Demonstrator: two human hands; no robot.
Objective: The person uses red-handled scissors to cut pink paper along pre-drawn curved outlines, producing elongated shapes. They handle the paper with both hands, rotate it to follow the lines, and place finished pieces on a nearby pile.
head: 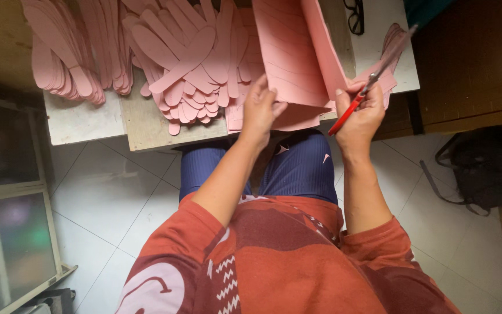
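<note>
A large pink foam sheet (289, 55), marked with curved outlines, lies folded across the table's near edge. My left hand (260, 110) grips its lower left edge. My right hand (360, 113) holds red-handled scissors (373, 78), blades pointing up and to the right, and its thumb rests against the sheet's right fold. Several cut pink foam strips (190, 55) lie fanned out to the left of the sheet.
More stacked pink strips (68, 55) hang over the table's left end (82, 125). Black eyeglasses (354, 16) lie at the top. Pink offcuts (396, 38) sit right of the scissors. A dark wooden cabinet (472, 64) and a black bag (486, 168) stand at right, a glass-fronted frame (13, 221) at left.
</note>
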